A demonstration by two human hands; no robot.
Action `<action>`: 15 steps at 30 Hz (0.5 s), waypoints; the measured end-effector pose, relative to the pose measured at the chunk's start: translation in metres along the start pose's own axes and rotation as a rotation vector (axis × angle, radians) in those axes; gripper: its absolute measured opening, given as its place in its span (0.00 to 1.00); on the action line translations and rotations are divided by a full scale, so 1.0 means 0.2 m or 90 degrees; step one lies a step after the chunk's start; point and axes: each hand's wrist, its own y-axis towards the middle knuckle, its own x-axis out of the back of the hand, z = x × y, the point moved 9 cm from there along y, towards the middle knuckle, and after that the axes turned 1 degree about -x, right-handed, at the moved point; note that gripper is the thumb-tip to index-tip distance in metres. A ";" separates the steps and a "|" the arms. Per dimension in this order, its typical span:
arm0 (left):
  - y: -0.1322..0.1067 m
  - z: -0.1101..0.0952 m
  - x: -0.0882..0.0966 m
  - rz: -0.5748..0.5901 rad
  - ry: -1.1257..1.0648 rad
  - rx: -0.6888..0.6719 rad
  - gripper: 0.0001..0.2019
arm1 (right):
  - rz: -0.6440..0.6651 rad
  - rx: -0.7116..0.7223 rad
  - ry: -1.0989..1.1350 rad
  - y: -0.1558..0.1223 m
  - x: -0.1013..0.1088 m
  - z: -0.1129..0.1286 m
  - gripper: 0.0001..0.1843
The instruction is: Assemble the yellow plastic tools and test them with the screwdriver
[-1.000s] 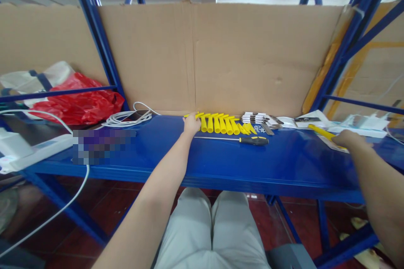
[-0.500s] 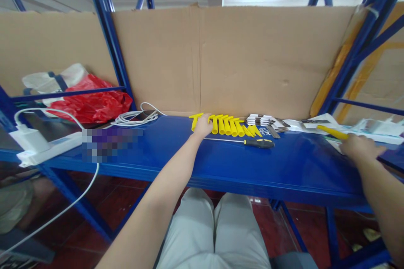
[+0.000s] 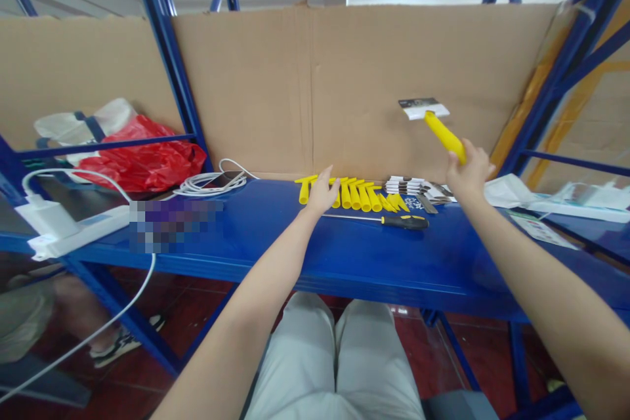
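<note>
One slip of grip in the head view could drop the yellow tube-handled tool with a flat white-and-black head (image 3: 445, 136); a careless sweep might scatter the row of yellow plastic tubular pieces (image 3: 355, 200) on the table. My right hand (image 3: 471, 169) is wrapped round the raised tool's handle; my left hand (image 3: 323, 193) is over the row, fingers apart, contact unclear.
</note>
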 end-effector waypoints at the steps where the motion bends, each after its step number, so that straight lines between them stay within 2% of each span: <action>1: 0.00 0.00 0.00 0.001 -0.010 -0.002 0.25 | 0.001 0.032 0.029 -0.01 -0.03 0.09 0.27; 4: 0.00 -0.02 0.01 -0.011 -0.049 -0.009 0.27 | -0.015 0.119 0.102 -0.09 -0.13 0.30 0.26; 7: 0.00 -0.04 0.03 -0.021 -0.080 -0.014 0.28 | -0.007 0.217 0.124 -0.21 -0.22 0.42 0.25; 11: -0.02 -0.11 0.01 0.023 -0.122 -0.042 0.24 | 0.067 0.361 0.079 -0.38 -0.30 0.51 0.26; 15: -0.05 -0.14 -0.03 0.069 -0.155 0.008 0.23 | 0.123 0.401 0.041 -0.44 -0.33 0.51 0.27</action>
